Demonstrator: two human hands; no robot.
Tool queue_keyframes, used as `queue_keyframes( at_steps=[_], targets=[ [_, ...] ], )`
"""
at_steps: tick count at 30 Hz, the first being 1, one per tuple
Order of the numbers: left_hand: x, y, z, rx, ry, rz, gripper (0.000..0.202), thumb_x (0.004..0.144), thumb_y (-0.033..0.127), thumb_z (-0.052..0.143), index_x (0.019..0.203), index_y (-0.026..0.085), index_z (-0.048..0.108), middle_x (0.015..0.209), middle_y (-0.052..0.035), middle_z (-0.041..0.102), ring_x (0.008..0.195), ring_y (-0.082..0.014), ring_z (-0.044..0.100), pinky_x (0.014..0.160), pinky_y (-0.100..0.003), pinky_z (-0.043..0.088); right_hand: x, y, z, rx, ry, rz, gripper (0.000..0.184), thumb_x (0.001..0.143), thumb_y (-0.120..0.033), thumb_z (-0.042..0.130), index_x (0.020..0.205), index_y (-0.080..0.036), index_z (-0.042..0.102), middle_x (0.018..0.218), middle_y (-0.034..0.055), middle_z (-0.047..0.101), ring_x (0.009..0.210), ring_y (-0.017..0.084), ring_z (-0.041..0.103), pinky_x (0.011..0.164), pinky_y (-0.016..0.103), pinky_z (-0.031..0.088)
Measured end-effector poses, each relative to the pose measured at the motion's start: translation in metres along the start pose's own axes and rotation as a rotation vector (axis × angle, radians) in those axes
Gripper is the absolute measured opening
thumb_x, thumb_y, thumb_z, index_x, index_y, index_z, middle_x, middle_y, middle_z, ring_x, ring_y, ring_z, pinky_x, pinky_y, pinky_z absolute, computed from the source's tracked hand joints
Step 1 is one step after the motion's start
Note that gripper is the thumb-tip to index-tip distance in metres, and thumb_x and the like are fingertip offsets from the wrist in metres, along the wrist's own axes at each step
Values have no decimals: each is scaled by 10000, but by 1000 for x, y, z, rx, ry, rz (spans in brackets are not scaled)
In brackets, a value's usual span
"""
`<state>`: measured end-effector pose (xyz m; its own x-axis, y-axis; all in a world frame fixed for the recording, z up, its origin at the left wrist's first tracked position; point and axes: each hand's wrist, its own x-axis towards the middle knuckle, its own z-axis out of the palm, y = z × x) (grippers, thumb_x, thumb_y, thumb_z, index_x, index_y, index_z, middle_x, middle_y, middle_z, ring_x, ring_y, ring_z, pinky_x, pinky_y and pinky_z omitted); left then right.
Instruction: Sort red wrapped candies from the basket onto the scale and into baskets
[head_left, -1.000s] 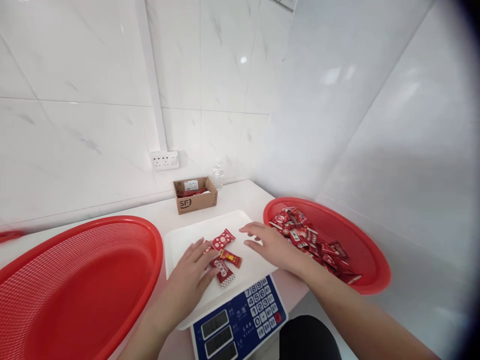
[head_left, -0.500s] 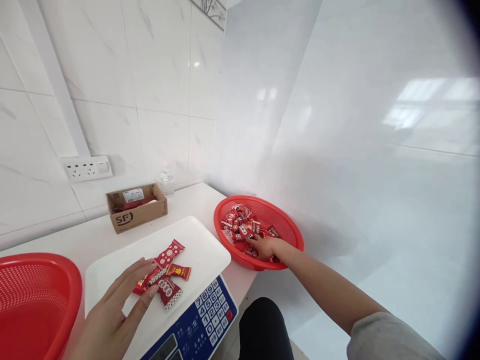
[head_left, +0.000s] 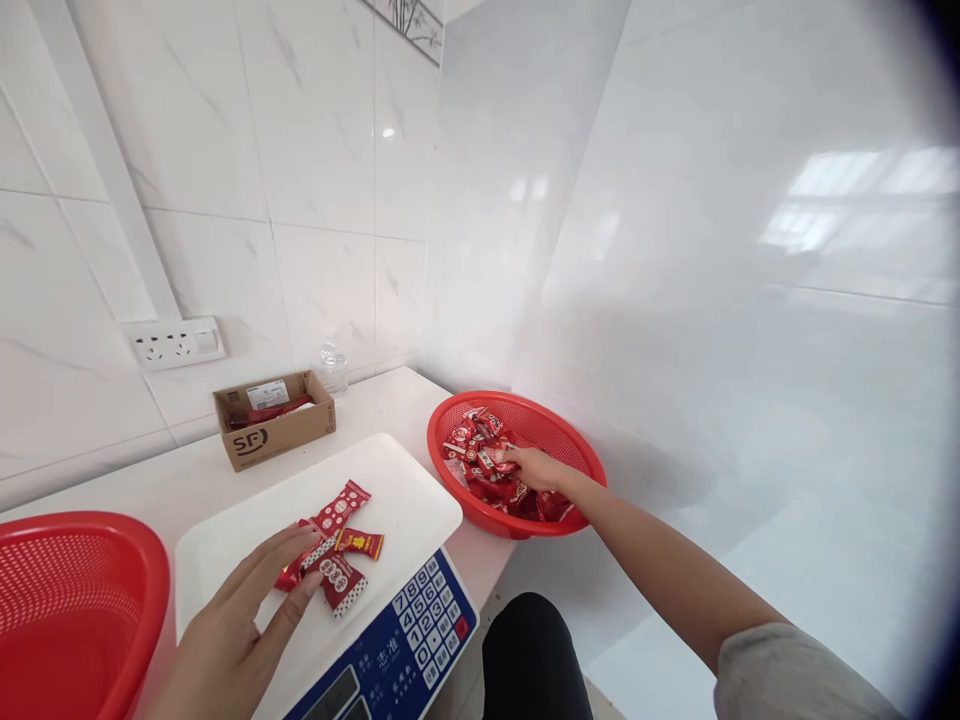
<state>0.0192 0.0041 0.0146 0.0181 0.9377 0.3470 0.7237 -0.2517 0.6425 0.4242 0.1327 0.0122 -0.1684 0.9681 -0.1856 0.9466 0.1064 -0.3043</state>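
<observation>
My left hand [head_left: 244,610] hovers low over the white scale tray [head_left: 409,480], fingers stretched and thumb apart. Its fingertips are at a small group of wrapped candies: a dark red packet with dotted ends [head_left: 336,578], a red dotted one [head_left: 341,508] and a small red-and-yellow one [head_left: 361,543]. Another red wrapper is partly hidden under the fingers. On the right, my right hand [head_left: 538,468] reaches into a red plastic basket [head_left: 566,445] holding several red wrapped candies [head_left: 480,440]. Its fingers are closed at a candy on top of the pile; the fingertips are partly hidden.
A second red basket [head_left: 142,590] stands at the left edge. Behind the scale are a cardboard box [head_left: 289,437] with red packets inside and a clear plastic bottle [head_left: 334,368]. The scale's blue keypad panel [head_left: 420,635] faces me. Tiled walls border the table.
My right hand has risen from deeper in the candy pile and its fingers have drawn together at a candy. My left hand keeps nearly the same pose over the tray.
</observation>
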Motion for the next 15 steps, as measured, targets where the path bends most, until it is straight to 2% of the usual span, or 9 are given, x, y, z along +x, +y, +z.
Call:
queue_keyframes(
  at_steps=[4, 9, 12, 15],
  targets=[
    [0, 0, -1, 20, -3, 13, 389, 846, 535, 420, 1105, 308, 599, 1192, 3, 624, 1073, -234, 600, 673, -286, 588, 3, 5, -8, 97, 121, 3, 255, 885, -334, 524, 1058, -158, 588, 1084, 57, 606, 938, 180, 592, 816, 390, 493],
    [1, 2, -1, 38, 4, 46, 388, 850, 530, 412, 1090, 296, 608, 1168, 0, 639, 1070, -229, 604, 828, -328, 551, 9, 2, -12, 163, 249, 42, 199, 885, -295, 523, 993, -148, 603, 995, 42, 635, 866, 157, 606, 788, 367, 492],
    [1, 1, -1, 37, 10, 54, 385, 850, 525, 422, 1097, 293, 605, 1169, 1, 639, 1075, -222, 602, 886, -326, 520, 10, -1, -12, 184, 329, 50, 159, 862, -199, 522, 987, -165, 614, 993, 42, 651, 889, 167, 602, 813, 360, 467],
    [1, 1, -1, 28, 11, 44, 384, 847, 523, 431, 1113, 301, 597, 1188, 6, 629, 1094, -219, 590, 862, -309, 531, 9, -6, -13, 212, 414, 62, 236, 823, -117, 476, 969, -211, 637, 955, 36, 677, 878, 187, 611, 804, 333, 447]
  ],
)
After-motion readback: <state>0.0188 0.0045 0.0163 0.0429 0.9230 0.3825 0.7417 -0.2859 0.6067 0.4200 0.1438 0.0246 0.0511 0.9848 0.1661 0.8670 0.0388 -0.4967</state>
